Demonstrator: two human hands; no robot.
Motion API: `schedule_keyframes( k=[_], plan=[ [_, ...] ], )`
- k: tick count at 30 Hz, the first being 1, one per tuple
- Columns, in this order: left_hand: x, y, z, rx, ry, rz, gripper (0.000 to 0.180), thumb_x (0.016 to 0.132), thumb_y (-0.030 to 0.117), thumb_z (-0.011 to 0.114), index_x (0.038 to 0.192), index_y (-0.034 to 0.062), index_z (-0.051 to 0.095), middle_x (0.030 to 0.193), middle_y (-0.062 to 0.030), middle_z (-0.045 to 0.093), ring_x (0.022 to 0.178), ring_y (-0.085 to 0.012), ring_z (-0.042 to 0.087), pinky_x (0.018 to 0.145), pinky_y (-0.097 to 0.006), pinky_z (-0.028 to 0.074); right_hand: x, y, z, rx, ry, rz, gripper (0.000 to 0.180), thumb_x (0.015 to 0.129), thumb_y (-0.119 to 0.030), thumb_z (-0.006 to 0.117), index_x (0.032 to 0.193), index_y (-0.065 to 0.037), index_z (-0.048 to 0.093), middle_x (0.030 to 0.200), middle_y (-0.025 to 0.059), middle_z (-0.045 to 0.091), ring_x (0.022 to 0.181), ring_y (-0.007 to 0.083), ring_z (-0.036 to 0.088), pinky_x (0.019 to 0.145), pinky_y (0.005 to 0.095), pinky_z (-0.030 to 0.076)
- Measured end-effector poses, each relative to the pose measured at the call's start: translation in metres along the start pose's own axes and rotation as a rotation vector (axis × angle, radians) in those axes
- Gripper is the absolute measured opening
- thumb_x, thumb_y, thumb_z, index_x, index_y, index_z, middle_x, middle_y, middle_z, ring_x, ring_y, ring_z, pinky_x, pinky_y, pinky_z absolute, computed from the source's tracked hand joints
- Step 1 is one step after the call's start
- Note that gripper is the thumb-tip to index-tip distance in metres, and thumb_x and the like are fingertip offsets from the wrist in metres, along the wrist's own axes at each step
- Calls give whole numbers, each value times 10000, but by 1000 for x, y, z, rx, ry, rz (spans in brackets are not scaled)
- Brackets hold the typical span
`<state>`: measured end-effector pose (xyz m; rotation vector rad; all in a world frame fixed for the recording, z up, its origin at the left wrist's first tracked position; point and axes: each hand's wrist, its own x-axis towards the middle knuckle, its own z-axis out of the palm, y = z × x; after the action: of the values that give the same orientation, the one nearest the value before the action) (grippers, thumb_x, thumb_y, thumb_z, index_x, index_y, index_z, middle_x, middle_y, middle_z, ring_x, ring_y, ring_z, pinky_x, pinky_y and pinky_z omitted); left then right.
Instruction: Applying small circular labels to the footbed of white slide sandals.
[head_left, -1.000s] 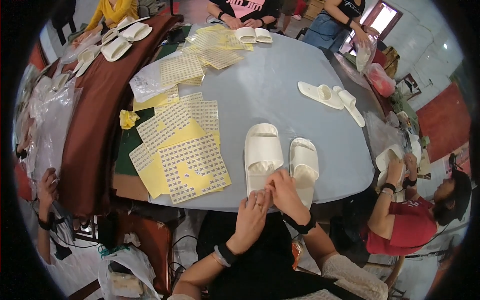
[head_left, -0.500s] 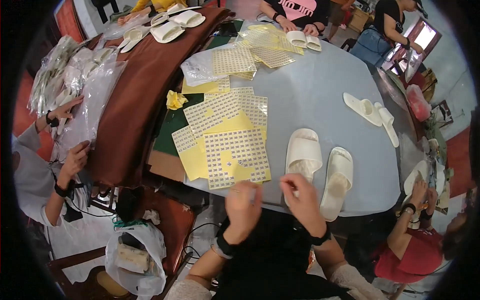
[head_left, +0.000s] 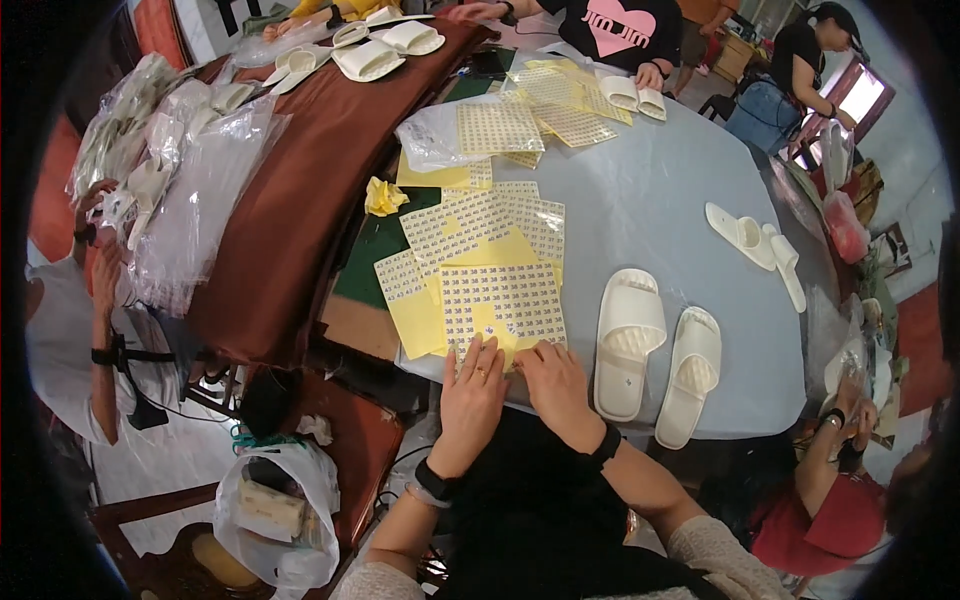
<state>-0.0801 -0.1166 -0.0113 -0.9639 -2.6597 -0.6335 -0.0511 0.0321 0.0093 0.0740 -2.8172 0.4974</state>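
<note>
A yellow sheet of small printed stickers (head_left: 505, 300) lies on top of several overlapping sticker sheets at the table's near edge. My left hand (head_left: 474, 385) rests on its lower left corner, fingers stretched out flat. At the lower right edge, my right hand (head_left: 555, 385) has its fingers curled and drawn together on the sheet; any loose sticker in them is too small to see. Just right of that hand stands a white slide slipper (head_left: 630, 345) with a small sticker on its heel. Its mate (head_left: 690, 378) lies beside it, toes pointing away from me.
More sticker sheets (head_left: 570, 95) and a clear plastic bag (head_left: 440, 135) lie farther back. Another white slipper pair (head_left: 755, 245) sits at the right. A brown-covered table (head_left: 290, 200) holds slippers and plastic bags at left. Co-workers handle things around the table.
Both hands have come down onto the sticker sheet; the right one has moved left, away from the slipper. The view has shifted slightly. At left, a co-worker's hands have moved to a slipper.
</note>
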Motion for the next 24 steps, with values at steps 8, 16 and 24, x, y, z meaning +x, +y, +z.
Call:
schedule_keyframes(
  k=[8,16,24],
  plan=[
    [5,6,1,42,-38,-5,468,779,186,663,1186,-19,556,1300,-126,509,1245,-258,462,1006,-467,367,2,3,-1,72,-23,-9,111,773,-71,609,883,-89,606,857,73,549,848,263,561,745,382,432],
    [4,9,0,86,-47,-1,497,774,199,665,1202,-21,541,1298,-127,511,1233,-258,475,976,-462,400,0,8,-2,174,-33,30,123,780,-51,600,899,-83,606,886,91,543,869,278,561,749,399,429],
    [6,10,-5,40,-13,3,445,755,121,678,1166,-7,565,1255,-131,542,1183,-285,512,935,-450,430,5,3,0,70,-59,-13,103,789,-90,642,860,-58,574,870,117,543,848,315,551,741,413,437]
  ],
)
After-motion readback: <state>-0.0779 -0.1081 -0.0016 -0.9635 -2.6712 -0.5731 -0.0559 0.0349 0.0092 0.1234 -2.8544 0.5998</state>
